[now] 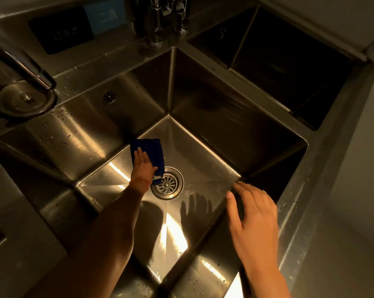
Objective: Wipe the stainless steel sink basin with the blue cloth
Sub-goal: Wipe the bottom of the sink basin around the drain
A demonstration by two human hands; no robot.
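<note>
The stainless steel sink basin (205, 166) fills the middle of the head view, deep and square, with a round drain strainer (167, 183) in its floor. A folded blue cloth (151, 150) lies flat on the basin floor just behind and left of the drain. My left hand (143, 166) reaches down into the basin and presses on the cloth with straight fingers. My right hand (253, 214) hovers over the basin's near right side with fingers relaxed, holding nothing; its shadow falls on the floor.
A curved faucet spout (20, 63) reaches in from the upper left above a round fitting (24, 100). Upright tap pipes (158, 22) stand behind the basin. A second, darker basin (289, 67) lies to the right. An overflow grille (109, 97) sits on the left wall.
</note>
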